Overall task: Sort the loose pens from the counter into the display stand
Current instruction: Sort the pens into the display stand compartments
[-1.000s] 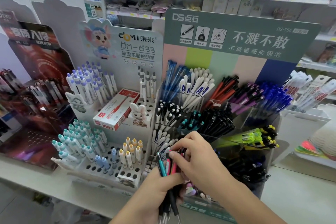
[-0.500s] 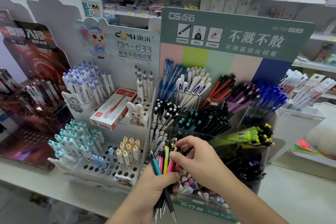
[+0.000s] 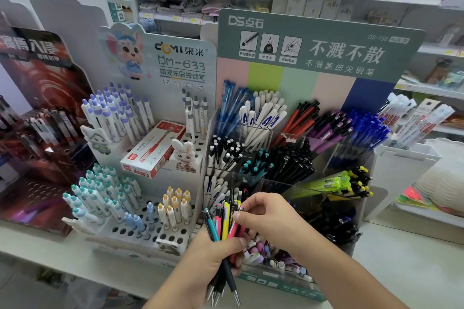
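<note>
My left hand (image 3: 213, 256) grips a bunch of pens (image 3: 222, 223) upright, tips down: teal, pink, yellow and black barrels. My right hand (image 3: 268, 218) pinches the top of a pink pen in that bunch between thumb and fingers. Both hands are in front of the clear tiered display stand (image 3: 288, 148) under a green header, whose compartments hold blue, white, red, purple, black and neon-yellow pens. Its lowest front bin, partly hidden by my hands, holds pastel pieces.
A white peg-hole stand (image 3: 150, 231) with purple, teal and yellow pens and a red-white box (image 3: 153, 150) sits to the left. A dark red display (image 3: 37, 133) is at far left. White holders stand at right. The counter (image 3: 406, 266) runs below; shelves behind.
The bunch has risen slightly and fanned out, showing the yellow and pink barrels. My right fingers shifted from over the pen tops to pinching one pink pen.
</note>
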